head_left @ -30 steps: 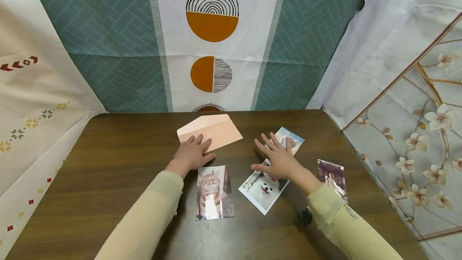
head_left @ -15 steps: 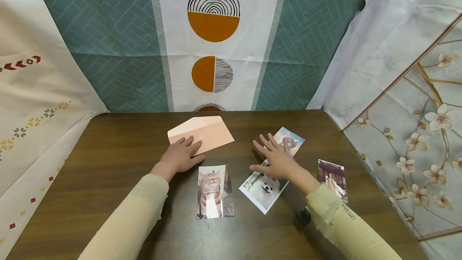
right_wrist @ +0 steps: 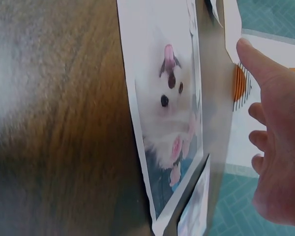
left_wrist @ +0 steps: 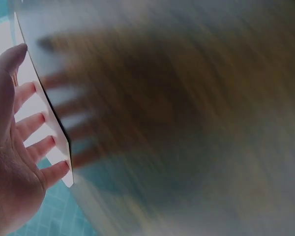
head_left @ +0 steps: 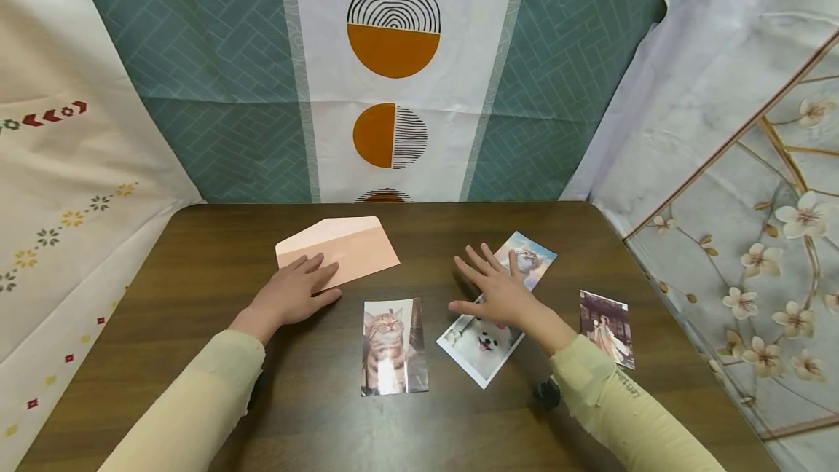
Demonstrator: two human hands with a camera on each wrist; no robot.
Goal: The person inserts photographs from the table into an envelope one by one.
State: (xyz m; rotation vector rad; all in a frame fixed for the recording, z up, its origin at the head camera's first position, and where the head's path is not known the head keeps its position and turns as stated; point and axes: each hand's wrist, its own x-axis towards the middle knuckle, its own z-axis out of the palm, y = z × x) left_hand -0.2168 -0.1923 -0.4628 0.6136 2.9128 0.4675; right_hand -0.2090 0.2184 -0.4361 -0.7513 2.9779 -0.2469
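Note:
In the head view, my left hand point(head_left: 288, 293) lies with outstretched fingers on the near left part of a pink envelope point(head_left: 360, 253), whose flap is unfolded toward the far side. The left wrist view has those fingertips along the envelope's edge point(left_wrist: 59, 147). My right hand point(head_left: 503, 299) spreads its fingers over two photos, gripping neither. One photo shows a white dog point(head_left: 481, 355); the other, a kitten under blue sky point(head_left: 534, 259), is partly hidden by the fingers. From the right wrist, a gap shows between that hand point(right_wrist: 285, 142) and the dog photo point(right_wrist: 164, 118).
A photo of an orange cat point(head_left: 393, 348) lies on the brown wooden table point(head_left: 328, 406) between the hands. Beside the right forearm is a photo of a robed figure point(head_left: 604, 328). Patterned cloth point(head_left: 229, 93) hangs behind the table and at both sides.
The left hand has slid the envelope leftward and slightly nearer across the table. The right hand stays over the two photos, shifted barely to the left.

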